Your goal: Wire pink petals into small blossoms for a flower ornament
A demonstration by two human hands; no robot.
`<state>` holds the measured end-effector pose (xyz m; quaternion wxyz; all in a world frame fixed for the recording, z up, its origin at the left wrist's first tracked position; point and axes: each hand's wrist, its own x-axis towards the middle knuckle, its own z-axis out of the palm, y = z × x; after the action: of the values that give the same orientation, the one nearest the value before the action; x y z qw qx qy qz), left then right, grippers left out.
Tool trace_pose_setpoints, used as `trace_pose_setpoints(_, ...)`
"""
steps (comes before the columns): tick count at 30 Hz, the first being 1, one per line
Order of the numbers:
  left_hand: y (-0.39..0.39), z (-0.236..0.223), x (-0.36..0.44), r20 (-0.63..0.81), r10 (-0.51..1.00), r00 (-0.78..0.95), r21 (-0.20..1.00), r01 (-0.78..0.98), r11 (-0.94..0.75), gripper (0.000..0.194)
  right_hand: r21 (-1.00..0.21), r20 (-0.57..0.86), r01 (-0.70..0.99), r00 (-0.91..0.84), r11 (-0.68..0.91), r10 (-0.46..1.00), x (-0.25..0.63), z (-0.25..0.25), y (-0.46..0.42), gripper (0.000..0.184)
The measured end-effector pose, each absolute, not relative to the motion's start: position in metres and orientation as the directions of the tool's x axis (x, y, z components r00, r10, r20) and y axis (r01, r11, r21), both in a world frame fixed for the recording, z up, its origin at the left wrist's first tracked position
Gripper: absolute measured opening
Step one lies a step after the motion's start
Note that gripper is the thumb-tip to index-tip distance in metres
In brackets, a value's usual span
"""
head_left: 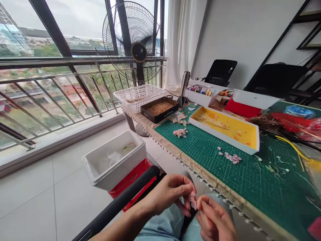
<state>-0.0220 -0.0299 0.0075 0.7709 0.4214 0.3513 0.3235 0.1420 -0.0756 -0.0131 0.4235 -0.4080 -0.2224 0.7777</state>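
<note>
Over my lap, below the table edge, my left hand (170,194) and my right hand (214,219) meet. Both pinch a small pink petal piece (193,198) between fingertips. On the green cutting mat (213,157) above them lie loose pink petals (232,157) and a small pink flower cluster (180,132). A shallow tray with a yellow inside (225,129) sits further back on the mat.
A white bin on a red base (115,160) stands on the floor to my left. At the table's far end are a white basket (139,95), a black tray of thin stems (159,108) and a metal flask (184,87). A standing fan (134,43) faces the window railing.
</note>
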Motion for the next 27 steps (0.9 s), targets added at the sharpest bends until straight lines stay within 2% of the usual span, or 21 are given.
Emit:
trace_pose_setpoints(5, -0.029, 0.006, -0.020, -0.265, 0.774, 0.575, 0.868, -0.208, 0.452, 0.042, -0.685, -0.391, -0.525, -0.318, -0.504, 0.863, 0.150, -0.032, -0.074, 0.038)
trace_pose_setpoints(10, -0.027, -0.003, -0.017, -0.274, 0.808, 0.522, 0.888, -0.185, 0.420, 0.044, -0.701, -0.411, -0.503, -0.294, -0.505, 0.863, 0.151, -0.034, -0.075, 0.036)
trace_pose_setpoints(22, -0.022, -0.028, -0.007, -0.298, 0.824, 0.483, 0.864, -0.231, 0.448, 0.030, -0.782, -0.471, -0.356, -0.198, -0.511, 0.859, 0.155, -0.036, -0.081, 0.040)
trace_pose_setpoints(27, -0.021, -0.021, -0.012, -0.318, 0.772, 0.550, 0.824, -0.243, 0.512, 0.032, -0.848, -0.467, -0.251, -0.064, -0.467, 0.882, 0.158, -0.026, -0.079, 0.043)
